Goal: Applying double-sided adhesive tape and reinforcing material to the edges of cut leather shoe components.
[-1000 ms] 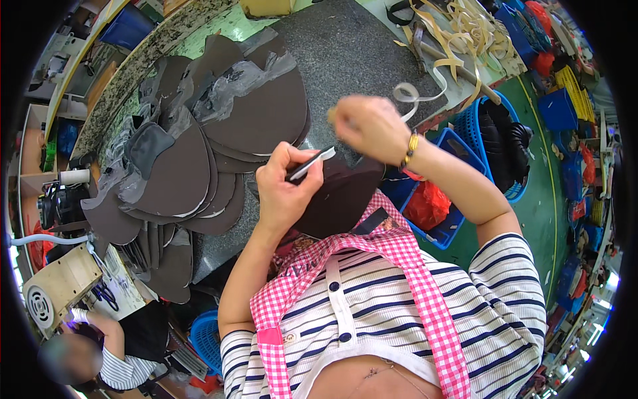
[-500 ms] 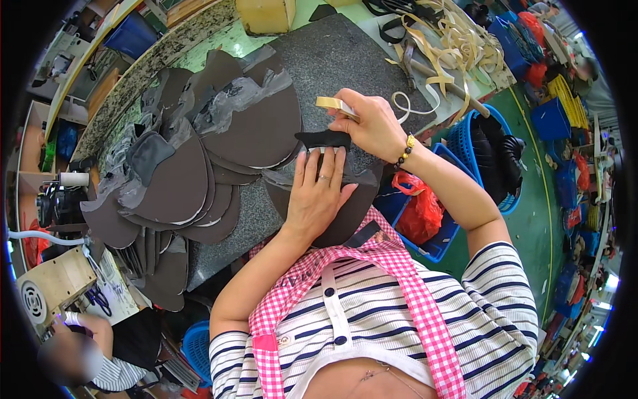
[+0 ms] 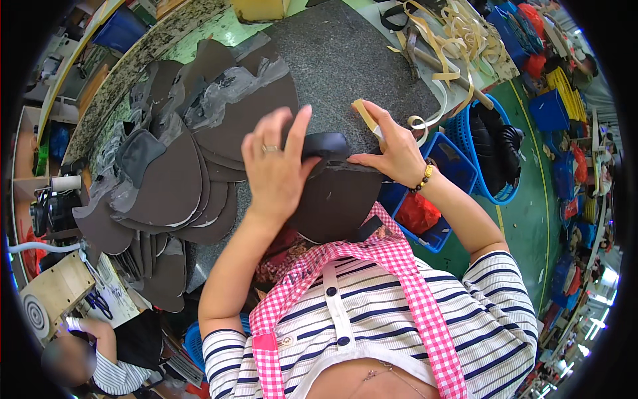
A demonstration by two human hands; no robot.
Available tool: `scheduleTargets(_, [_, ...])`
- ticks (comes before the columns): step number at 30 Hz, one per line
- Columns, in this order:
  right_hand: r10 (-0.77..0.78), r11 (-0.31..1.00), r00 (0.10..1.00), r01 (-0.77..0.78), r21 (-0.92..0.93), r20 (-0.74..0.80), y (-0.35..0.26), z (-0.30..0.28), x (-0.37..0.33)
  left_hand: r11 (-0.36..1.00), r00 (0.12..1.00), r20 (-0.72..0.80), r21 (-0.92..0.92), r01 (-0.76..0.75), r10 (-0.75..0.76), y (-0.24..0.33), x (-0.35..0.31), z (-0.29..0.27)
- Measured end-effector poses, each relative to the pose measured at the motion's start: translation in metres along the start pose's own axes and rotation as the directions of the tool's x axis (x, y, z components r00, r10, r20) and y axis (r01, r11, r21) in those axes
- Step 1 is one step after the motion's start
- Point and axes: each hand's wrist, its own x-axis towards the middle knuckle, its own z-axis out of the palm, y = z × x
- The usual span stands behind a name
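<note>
Loosely, the left hand (image 3: 271, 163) spreads its fingers wide, released; whether its thumb touches anything is unclear. The right hand (image 3: 395, 149) grips a tan, flat, band-like piece (image 3: 365, 116), thumb at one o'clock on a matte, dark-brown, rounded panel (image 3: 333, 206); a smooth, black, curved piece (image 3: 325, 142) sits at its twelve

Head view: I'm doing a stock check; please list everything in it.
Front panel: one, dark brown, centre
Black piece: one, black, centre
Tape roll: one, yellowish, centre right
Left panels: many, brown, left
Slab: one, grey, centre
Strips: many, cream, upper right
Right basket: one, blue, right
Crate: one, blue, beside it
Red bag: one, red, inside crate
Machine: one, beige, lower left
Co-worker: one, striped sleeve, lower left
Rim clutter: too small to count
Left hand: one, bare, beside black piece
Right hand: one, bare, holding tape roll
</note>
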Motion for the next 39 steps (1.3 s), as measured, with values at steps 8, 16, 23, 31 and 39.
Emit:
scheduleTargets(8, [-0.228, 0.970, 0.968, 0.236, -0.065, 0.105, 0.002, -0.005, 0.004, 0.981, 0.975, 0.114, -0.046, -0.189, 0.193, -0.009, -0.014, 0.015])
scheduleTargets(16, [-0.250, 0.877, 0.753, 0.443, -0.187, 0.609, -0.005, -0.014, 0.023, 0.969, 0.933, 0.268, -0.001, -0.248, 0.239, -0.011, -0.026, 0.010])
scheduleTargets(23, [-0.431, 0.897, 0.865, 0.379, 0.230, 0.257, 0.034, -0.006, 0.023, 0.982, 0.948, 0.256, -0.036, -0.186, 0.189, -0.002, -0.048, -0.003])
scheduleTargets(31, [-0.260, 0.911, 0.915, 0.126, 0.392, 0.310, 0.010, -0.012, 0.029, 0.955, 0.970, 0.150, -0.201, 0.219, -0.190, 0.006, -0.021, -0.001])
scheduleTargets(39, [-0.016, 0.835, 0.925, -0.197, 0.515, 0.380, -0.006, -0.067, 0.034, 0.868, 0.927, -0.049, -0.373, 0.329, -0.372, -0.015, -0.011, -0.072])
